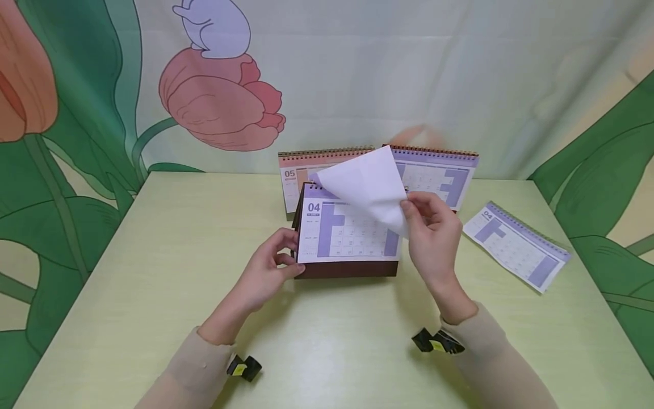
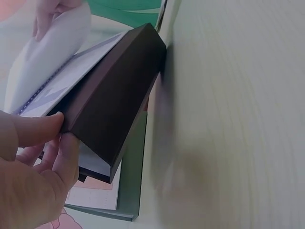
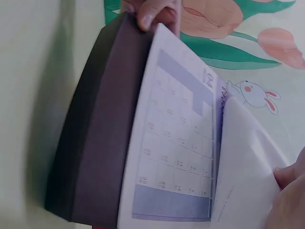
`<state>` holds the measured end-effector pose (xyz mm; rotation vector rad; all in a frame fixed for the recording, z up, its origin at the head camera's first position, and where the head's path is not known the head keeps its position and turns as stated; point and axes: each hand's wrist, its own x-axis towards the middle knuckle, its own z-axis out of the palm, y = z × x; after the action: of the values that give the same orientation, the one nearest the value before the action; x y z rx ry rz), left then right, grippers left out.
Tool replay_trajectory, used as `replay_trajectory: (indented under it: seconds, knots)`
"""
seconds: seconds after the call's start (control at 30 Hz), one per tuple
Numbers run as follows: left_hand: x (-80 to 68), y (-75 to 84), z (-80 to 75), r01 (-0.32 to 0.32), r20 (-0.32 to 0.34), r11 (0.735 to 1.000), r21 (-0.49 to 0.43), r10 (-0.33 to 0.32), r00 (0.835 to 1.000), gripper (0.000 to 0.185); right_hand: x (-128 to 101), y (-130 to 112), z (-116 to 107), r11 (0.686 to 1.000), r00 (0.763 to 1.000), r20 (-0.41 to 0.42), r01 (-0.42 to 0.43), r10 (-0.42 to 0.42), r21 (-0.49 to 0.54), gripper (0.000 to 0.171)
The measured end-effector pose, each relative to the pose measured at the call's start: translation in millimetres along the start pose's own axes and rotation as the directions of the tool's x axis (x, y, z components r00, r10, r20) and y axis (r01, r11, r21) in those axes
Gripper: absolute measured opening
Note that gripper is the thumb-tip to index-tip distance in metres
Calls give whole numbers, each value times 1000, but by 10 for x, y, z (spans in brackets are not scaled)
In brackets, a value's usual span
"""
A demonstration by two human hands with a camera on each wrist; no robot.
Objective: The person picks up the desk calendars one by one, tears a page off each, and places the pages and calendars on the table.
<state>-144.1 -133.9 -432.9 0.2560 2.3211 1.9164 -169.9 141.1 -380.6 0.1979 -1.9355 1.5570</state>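
Calendar (image 1: 347,238) stood mid-desk (image 1: 153,272), steadied at lower left corner by left hand (image 1: 265,272). Page (image 1: 370,187) pinched by right hand (image 1: 434,236), half turned. Next judged: page carried over rings.

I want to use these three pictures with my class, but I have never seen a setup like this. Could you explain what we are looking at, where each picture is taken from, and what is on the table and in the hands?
There is no machine here: a person works with two bare hands and wears three cameras. The big picture comes from a camera on the head, looking down at the table. The other two come from cameras on the wrists, so they show the same work from very close.

The left hand grips the left end of a desk calendar that stands open at month 04. The right hand pinches a white page and lifts it over the spiral.

Behind stand two more calendars, an orange one marked 05 and a purple one. A loose 04 sheet lies flat to the right.
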Motion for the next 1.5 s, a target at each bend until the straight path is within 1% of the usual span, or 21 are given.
replay_trajectory:
  seconds: [0.1,0.17,0.23,0.3,0.37,0.43,0.47,0.5,0.53,0.6,0.7,0.77,0.83,0.9,1.0,1.07,1.17,1.3,1.5]
  knots:
    - [0,5,6,0,-5,1000,8,0,1000,42,42,-12,-14,999,999,-2,-47,47,18,8]
    - [-4,0,6,1,-7,1000,15,-1,1000,42,82,-14,-30,994,995,-26,-90,92,54,8]
    - [-19,-11,1,16,-9,1000,19,-16,1000,41,149,-3,-63,985,988,-87,-117,128,126,5]
    - [-45,-16,-13,35,-5,999,26,-35,999,40,237,12,-112,973,976,-156,-118,150,198,4]
    - [-68,10,-26,30,0,999,41,-30,1000,40,342,36,-171,962,962,-221,-101,159,254,4]
    - [-78,49,-40,8,12,998,55,-8,1000,40,427,52,-225,950,949,-261,-96,177,296,4]
    - [-78,67,-48,-4,12,998,65,3,1000,40,467,65,-248,939,941,-275,-101,197,329,4]
    - [-76,85,-57,-16,12,997,73,15,1000,40,507,82,-273,924,930,-293,-105,222,367,3]
    - [-72,93,-65,-19,12,997,74,18,1000,40,546,101,-302,908,913,-318,-112,254,404,3]
    - [-71,79,-88,1,18,998,68,-2,1000,40,625,149,-364,867,871,-376,-106,317,486,3]
    - [-90,53,-130,31,14,999,43,-32,999,41,747,229,-473,819,807,-446,-77,386,569,3]
    - [-107,51,-153,29,15,999,18,-29,999,41,809,283,-532,794,779,-463,-72,423,604,3]
    - [-116,69,-159,6,19,1000,-1,-6,1000,42,854,327,-579,765,754,-468,-70,461,640,4]
    - [-119,97,-154,-15,31,1000,-10,15,999,42,884,358,-611,739,734,-462,-80,498,669,4]
    - [-128,142,-141,-28,49,1000,-7,28,998,42,917,385,-623,719,706,-470,-80,530,691,4]
    - [-133,172,-137,-29,48,1000,-1,29,998,42,924,398,-620,710,694,-470,-84,545,699,4]
    - [-141,211,-120,-34,53,999,-1,34,998,42,912,427,-618,708,673,-480,-93,564,700,5]
    - [-145,241,-76,-33,54,999,13,32,998,42,891,487,-632,698,637,-493,-101,593,709,6]
    - [-162,280,14,-27,49,999,17,27,998,42,892,552,-628,690,582,-540,-51,608,722,7]
